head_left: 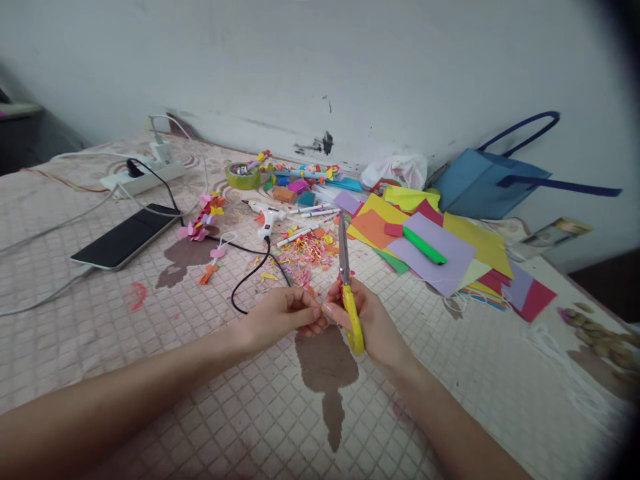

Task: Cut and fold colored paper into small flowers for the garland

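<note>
My right hand (377,327) is wrapped round a pair of scissors (354,323) with a yellow handle, its blades pointing up and away from me. The thumb and a finger of that hand also come together close to the left fingertips. My left hand (280,317) is closed in a pinch just beside it; what lies between its fingers is too small to make out. A bit of orange (311,291) shows right behind the left fingers. Beyond both hands is a pile of coloured paper scraps (305,257).
A white glue gun (270,219) with a black cord lies behind the scraps. On the left are a tablet (127,237), a power strip (143,177) and paper flowers (203,220). Coloured sheets (435,243), a green stick (424,245) and a blue bag (487,183) are on the right.
</note>
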{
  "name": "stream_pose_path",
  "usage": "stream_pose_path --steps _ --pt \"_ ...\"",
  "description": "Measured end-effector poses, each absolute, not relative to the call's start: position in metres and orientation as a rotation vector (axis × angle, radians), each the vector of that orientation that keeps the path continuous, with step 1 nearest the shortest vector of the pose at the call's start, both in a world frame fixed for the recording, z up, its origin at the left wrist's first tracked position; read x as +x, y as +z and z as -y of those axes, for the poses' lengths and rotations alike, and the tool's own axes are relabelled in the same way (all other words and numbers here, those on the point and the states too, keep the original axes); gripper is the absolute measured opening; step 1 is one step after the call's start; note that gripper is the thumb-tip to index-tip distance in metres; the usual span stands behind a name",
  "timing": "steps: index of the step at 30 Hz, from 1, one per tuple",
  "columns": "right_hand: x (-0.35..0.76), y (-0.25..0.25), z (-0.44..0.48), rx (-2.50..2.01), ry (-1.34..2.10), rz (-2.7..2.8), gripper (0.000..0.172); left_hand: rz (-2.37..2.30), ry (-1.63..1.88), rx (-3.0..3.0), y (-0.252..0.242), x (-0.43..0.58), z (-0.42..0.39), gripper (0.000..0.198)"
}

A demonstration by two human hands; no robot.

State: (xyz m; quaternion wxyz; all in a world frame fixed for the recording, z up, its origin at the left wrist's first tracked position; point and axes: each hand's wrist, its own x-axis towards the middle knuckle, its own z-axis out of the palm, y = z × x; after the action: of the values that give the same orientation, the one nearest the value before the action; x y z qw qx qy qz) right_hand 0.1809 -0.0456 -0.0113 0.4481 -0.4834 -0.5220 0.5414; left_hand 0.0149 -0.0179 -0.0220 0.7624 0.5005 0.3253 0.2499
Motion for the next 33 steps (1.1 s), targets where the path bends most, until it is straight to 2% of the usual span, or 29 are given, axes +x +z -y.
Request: stream_pose_path --steps 7,16,33 --pt "0.181 -0.013 0.046 -1.169 1.368 1.327 0.02 -0.691 0.538 1.097 -0.024 0.015 0.017 0.024" --pt "0.185 -0.015 0.045 -1.185 1.428 1.171 0.026 -0.599 0.561 1.02 -0.017 0.015 0.019 0.014" --pt "0.169 -0.008 0.049 -1.187 1.352 1.129 0.028 -0.783 0.697 1.213 -0.023 0.015 0.02 0.019"
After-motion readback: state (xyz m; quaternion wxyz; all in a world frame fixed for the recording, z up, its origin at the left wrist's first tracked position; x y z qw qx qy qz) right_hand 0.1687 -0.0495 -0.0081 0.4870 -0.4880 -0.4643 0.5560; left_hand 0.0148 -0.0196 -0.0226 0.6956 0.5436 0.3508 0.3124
